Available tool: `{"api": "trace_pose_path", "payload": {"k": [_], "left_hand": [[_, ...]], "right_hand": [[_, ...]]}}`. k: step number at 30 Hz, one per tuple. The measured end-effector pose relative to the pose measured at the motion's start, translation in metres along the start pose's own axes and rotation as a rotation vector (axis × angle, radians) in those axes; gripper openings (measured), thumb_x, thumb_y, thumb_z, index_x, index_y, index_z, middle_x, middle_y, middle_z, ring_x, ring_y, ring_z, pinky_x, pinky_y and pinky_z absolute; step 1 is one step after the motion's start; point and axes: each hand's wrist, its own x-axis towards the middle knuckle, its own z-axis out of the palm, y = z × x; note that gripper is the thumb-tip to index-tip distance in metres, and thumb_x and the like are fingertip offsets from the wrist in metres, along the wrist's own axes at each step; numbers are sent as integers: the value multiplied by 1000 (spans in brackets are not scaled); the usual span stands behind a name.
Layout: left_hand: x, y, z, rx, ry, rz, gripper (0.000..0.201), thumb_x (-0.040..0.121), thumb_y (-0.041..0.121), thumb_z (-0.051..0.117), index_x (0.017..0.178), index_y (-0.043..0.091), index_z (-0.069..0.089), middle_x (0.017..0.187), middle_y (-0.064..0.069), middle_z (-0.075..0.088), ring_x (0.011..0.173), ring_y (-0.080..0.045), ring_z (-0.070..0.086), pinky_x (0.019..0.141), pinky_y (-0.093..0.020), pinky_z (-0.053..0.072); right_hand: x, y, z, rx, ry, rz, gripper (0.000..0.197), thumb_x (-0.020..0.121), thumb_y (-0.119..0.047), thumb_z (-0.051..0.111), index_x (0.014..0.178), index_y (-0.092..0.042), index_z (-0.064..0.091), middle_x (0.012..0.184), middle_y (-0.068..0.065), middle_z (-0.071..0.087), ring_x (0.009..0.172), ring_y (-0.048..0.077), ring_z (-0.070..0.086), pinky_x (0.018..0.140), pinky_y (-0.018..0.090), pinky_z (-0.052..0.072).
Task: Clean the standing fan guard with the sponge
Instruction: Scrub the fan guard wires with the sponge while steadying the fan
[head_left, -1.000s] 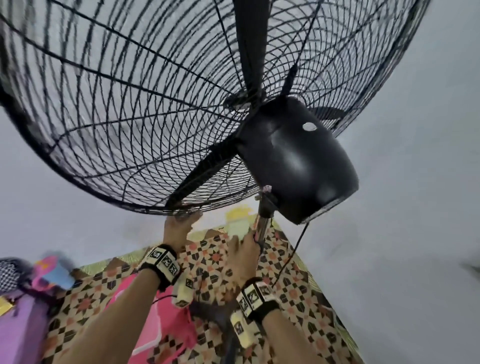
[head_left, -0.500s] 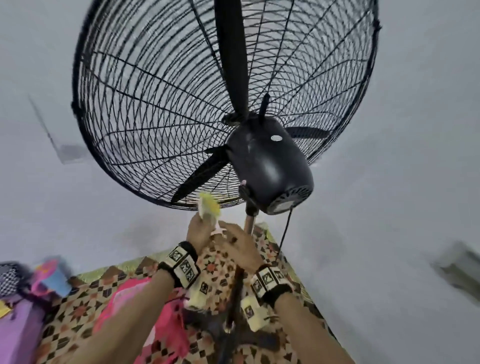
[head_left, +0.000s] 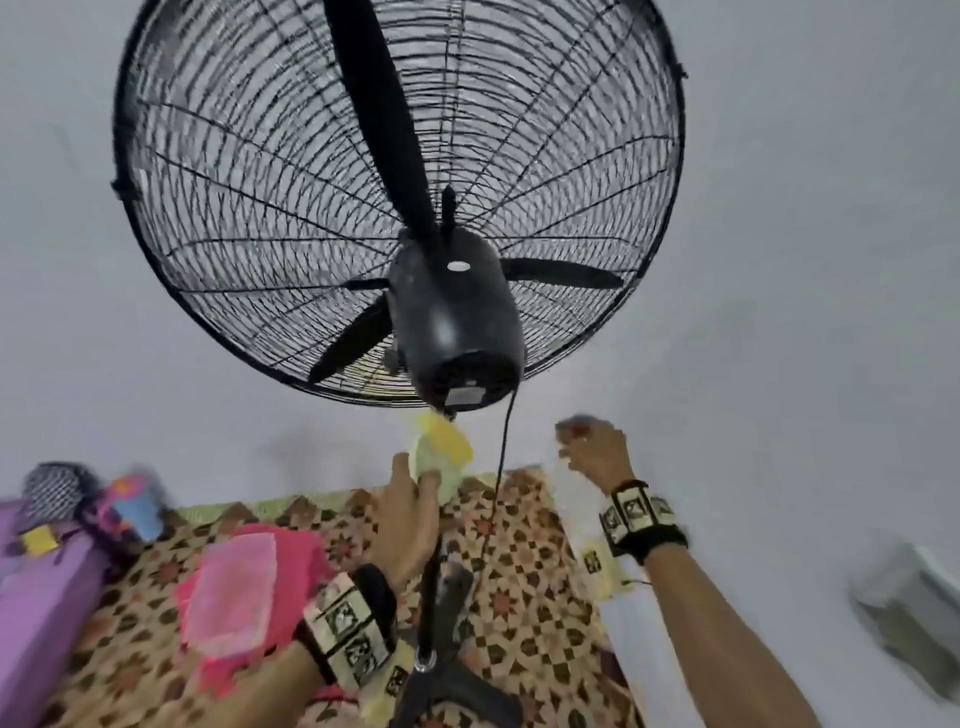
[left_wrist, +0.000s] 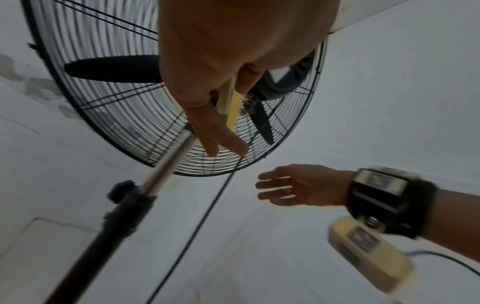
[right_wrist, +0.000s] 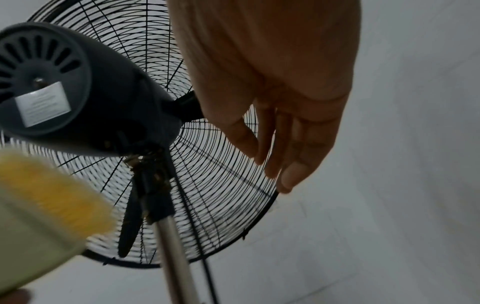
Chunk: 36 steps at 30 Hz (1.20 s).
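The black wire fan guard (head_left: 249, 218) fills the upper head view, with the dark motor housing (head_left: 457, 317) at its centre back. My left hand (head_left: 415, 483) grips a yellow and pale green sponge (head_left: 441, 447) just under the housing and the guard's lower rim. In the left wrist view the sponge (left_wrist: 230, 107) sits between the thumb and fingers of that hand (left_wrist: 221, 131). My right hand (head_left: 582, 441) is open and empty to the right of the pole. Seen from the right wrist, its straight fingers (right_wrist: 285, 170) lie close by the guard's rim (right_wrist: 267, 207).
The chrome pole (left_wrist: 168, 156) drops into a black stand tube, and a black power cord (head_left: 501, 467) hangs from the housing. Below lie a patterned quilt (head_left: 519, 597), a pink cloth (head_left: 234, 592) and purple items (head_left: 41, 597). Grey walls surround the fan.
My right hand has left the pole and swung out to the right, open. The left hand has carried the sponge up and right, under the motor housing. The view has shifted to centre the fan.
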Motion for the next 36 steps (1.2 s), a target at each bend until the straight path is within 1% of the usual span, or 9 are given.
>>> {"api": "trace_pose_path", "payload": {"k": [5,9,13,15,18,21,25,30,36], "left_hand": [[-36,45,44,20,95,161,15,108,30,46,122,28,48,91,2,67,77,-29,66,68,-40,56],[-37,67,72,76,20,157,16,104,37,48,118,41,43,90,-8,62,69,-29,62,67,-44,56],[-15,87,91,6,26,169,41,108,30,47,147,23,36,90,-7,66,77,-23,68,72,-39,53],[-9,96,96,-6,45,205,26,110,16,47,128,33,40,103,10,61,88,-1,60,73,-25,47],[-5,101,98,-15,27,198,25,109,12,47,118,35,42,110,10,60,94,-5,59,68,-14,49],[0,97,100,-47,41,213,19,110,14,45,120,30,43,112,1,60,96,-13,61,70,-16,53],[2,90,104,-115,-19,164,24,112,16,42,134,25,40,126,9,56,113,-21,64,86,-42,64],[4,86,115,-156,-89,148,27,112,15,40,138,21,37,131,1,58,117,-17,63,82,-30,63],[23,70,129,-175,-91,40,35,111,15,43,144,9,34,141,-17,52,119,-40,63,79,-32,65]], "right_hand": [[51,-33,-54,260,225,-111,50,95,-40,73,133,-10,59,130,8,64,119,29,62,104,39,49],[84,-71,-97,500,286,-139,103,87,-61,74,162,-13,22,166,11,26,150,28,32,122,36,28],[115,-97,-134,679,277,-195,125,77,-69,78,166,-24,1,173,4,3,157,24,16,127,44,19],[129,-104,-148,699,257,-237,126,77,-70,77,166,-27,-2,173,2,3,158,23,14,127,46,18],[142,-108,-158,649,181,-249,127,74,-77,75,165,-30,1,173,2,10,156,26,20,125,50,21],[144,-102,-161,611,217,-256,123,70,-80,74,163,-22,19,168,4,25,152,28,31,123,49,29],[123,-90,-154,665,345,-241,127,61,-85,77,158,-19,29,160,2,36,146,24,38,121,47,35],[74,-78,-149,653,581,-193,124,61,-83,78,155,-15,34,153,4,42,142,24,38,116,42,38],[14,-53,-135,569,749,-190,115,71,-79,76,155,-13,33,151,3,42,140,18,34,111,33,36]]}}
